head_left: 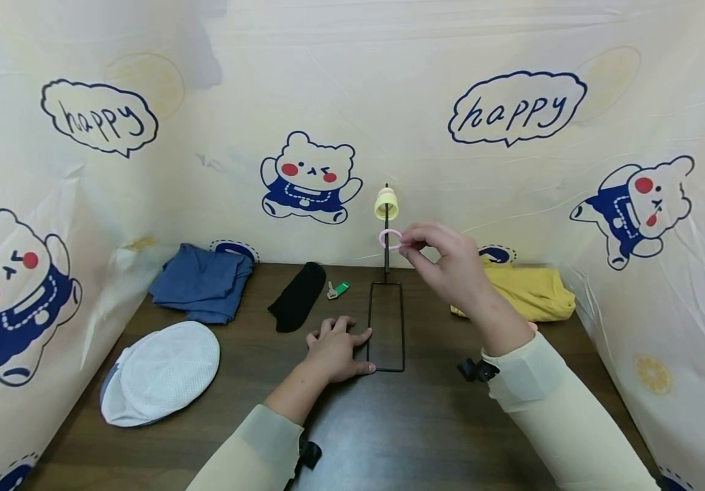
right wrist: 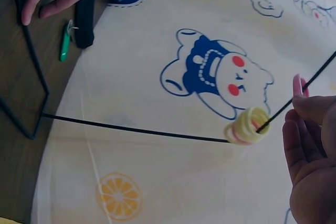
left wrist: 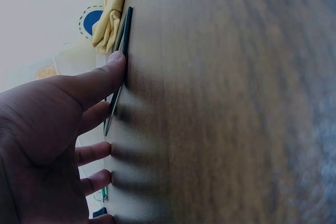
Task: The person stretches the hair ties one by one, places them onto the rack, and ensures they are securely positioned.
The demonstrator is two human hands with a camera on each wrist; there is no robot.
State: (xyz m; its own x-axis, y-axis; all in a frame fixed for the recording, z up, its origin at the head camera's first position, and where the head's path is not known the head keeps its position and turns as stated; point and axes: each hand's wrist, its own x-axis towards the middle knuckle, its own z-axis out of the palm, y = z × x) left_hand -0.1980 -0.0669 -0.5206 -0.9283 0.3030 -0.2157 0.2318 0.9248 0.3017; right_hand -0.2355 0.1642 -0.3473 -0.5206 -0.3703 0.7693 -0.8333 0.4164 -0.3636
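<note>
A black wire stand [head_left: 403, 327] has a rectangular base on the table and a thin rod carrying several pale yellow rings [head_left: 386, 203]; a pink one shows among them in the right wrist view. My right hand [head_left: 451, 266] pinches a pink ring [head_left: 383, 239] between thumb and fingertips. The rod appears to pass through this ring, which is apart from the yellow rings [right wrist: 249, 126]. My left hand [head_left: 335, 351] rests with spread fingers on the table, its thumb [left wrist: 116, 61] and index finger touching the left side and front corner of the base.
Beyond the left hand lie a black sock-like cloth [head_left: 297, 298] and a key with a green tag [head_left: 339, 291]. Folded blue cloth [head_left: 202, 283] and a white cap [head_left: 165, 372] are at left. Folded yellow cloth [head_left: 530, 293] lies at right, before a printed curtain [head_left: 414, 102].
</note>
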